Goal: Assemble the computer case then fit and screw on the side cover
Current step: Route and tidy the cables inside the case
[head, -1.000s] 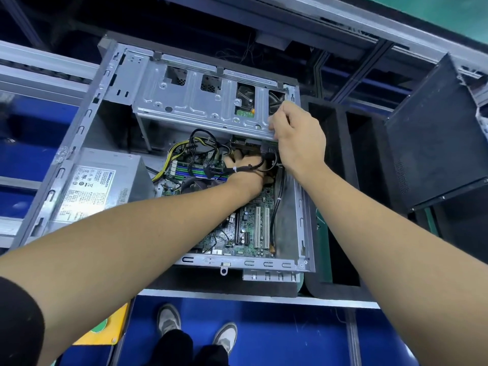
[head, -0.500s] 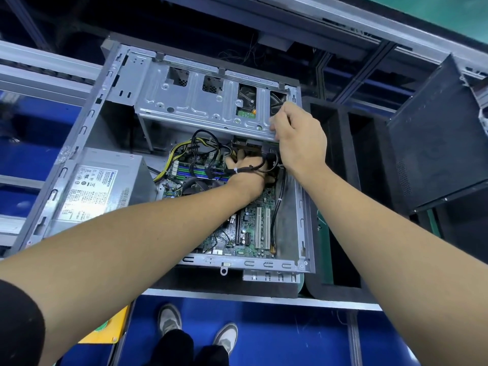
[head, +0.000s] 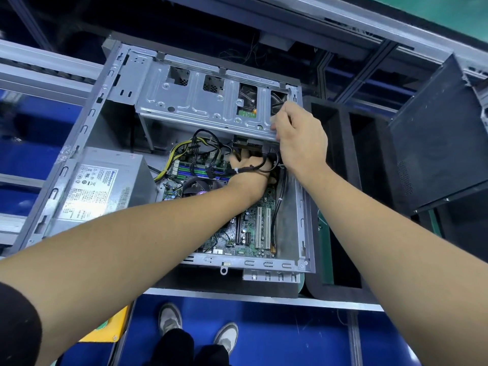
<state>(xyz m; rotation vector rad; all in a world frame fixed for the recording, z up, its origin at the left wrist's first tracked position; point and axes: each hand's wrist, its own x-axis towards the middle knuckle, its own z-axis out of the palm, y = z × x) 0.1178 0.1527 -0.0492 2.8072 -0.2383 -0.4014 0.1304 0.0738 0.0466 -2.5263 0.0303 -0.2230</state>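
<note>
An open grey computer case (head: 79, 133) lies on its side, showing the motherboard (head: 250, 231) and a silver power supply (head: 100, 186). A silver drive cage (head: 200, 107) spans the far end. My right hand (head: 298, 138) grips the right front edge of the cage, thumb and fingers curled round the metal. My left hand (head: 248, 165) reaches under the cage among black cables (head: 208, 143); its fingers are hidden beneath the cage, and a black cable lies across its back. The dark side cover (head: 438, 133) leans upright at the right.
A black foam tray (head: 340, 159) with deep slots stands right of the case. Metal conveyor rails (head: 39, 67) run along the left and far sides. Below the bench edge is a blue floor (head: 277, 336) with my shoes, and a yellow panel (head: 111, 328) sits at lower left.
Both hands stay at the same spots on the case. The view has shifted very slightly; nothing else has visibly moved.
</note>
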